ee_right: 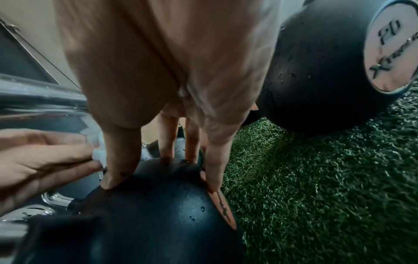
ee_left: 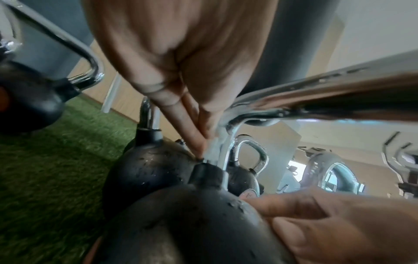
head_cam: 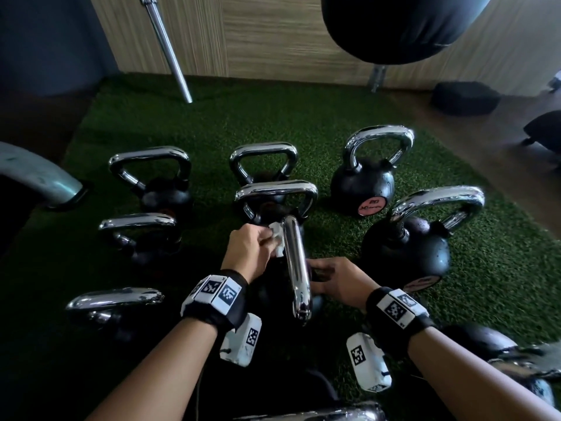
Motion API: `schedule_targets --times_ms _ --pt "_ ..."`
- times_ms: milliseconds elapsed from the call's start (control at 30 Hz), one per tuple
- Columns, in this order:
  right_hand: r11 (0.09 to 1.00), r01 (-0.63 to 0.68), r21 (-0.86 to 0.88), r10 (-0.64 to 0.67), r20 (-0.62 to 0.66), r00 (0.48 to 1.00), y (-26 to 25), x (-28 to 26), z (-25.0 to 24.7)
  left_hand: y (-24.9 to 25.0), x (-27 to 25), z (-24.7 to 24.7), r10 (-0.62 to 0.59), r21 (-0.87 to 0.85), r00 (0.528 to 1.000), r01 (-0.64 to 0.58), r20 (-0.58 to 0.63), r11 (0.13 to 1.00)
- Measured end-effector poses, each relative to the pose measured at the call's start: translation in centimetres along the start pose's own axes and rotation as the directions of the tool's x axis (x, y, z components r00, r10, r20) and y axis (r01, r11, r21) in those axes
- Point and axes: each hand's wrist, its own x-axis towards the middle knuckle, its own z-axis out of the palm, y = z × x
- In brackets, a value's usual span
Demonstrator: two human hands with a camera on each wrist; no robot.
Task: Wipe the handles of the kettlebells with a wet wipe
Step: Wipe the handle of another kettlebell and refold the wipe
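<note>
Left hand pinches the wipe and presses it against the far end of the chrome handle of the kettlebell right in front of me. In the left wrist view my fingertips reach down to where the handle leg enters the black collar, so I judge I am working the base of that leg. The wipe is bunched small and mostly hidden between fingers and metal.

Right hand steadies the same bell: thumb and fingers spread, tips planted on the black body, not curled round anything. It holds nothing.

Progress: one handle in hand, wipe at one end of it. Water beads show on this bell's body and on the big bell to my right, and on the handle of a further bell seen from the left wrist; this may mean those have been wiped, but droplets alone do not prove it. I cannot tell from gloss which handles are done.

Left to do, as far as I can judge: the rest of this handle, then whichever of the other bells on the turf remain. About nine bells are in view, some cut off at the edge.
</note>
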Motion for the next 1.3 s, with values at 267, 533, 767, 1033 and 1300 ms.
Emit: schedule_targets --times_ms 267,533,767,1033,1300 --pt "0.998 -0.01 0.057 0.012 -0.044 0.999 1.0 -0.4 0.9 1.5 -0.5 -2.7 0.14 -0.079 0.99 -0.137 0.028 0.987" --pt "0.999 0.028 0.038 -0.026 -0.051 0.998 0.9 -0.6 0.8 2.6 -2.9 -3.6 0.103 -0.177 0.986 -0.079 0.133 0.981" --pt "0.994 0.055 0.097 -0.051 -0.049 0.998 1.0 -0.8 1.0 3.3 -5.4 -4.5 0.039 -0.198 0.903 0.052 0.429 0.979" --pt "0.999 0.034 0.033 -0.031 -0.068 0.997 0.6 -1.0 0.8 3.2 -7.9 -4.8 0.135 -0.061 0.868 -0.12 0.478 0.991" --pt "0.996 0.035 0.081 -0.029 -0.08 0.996 0.8 -0.9 1.1 2.1 -10.6 -4.2 0.357 -0.056 0.856 -0.363 0.375 0.93"
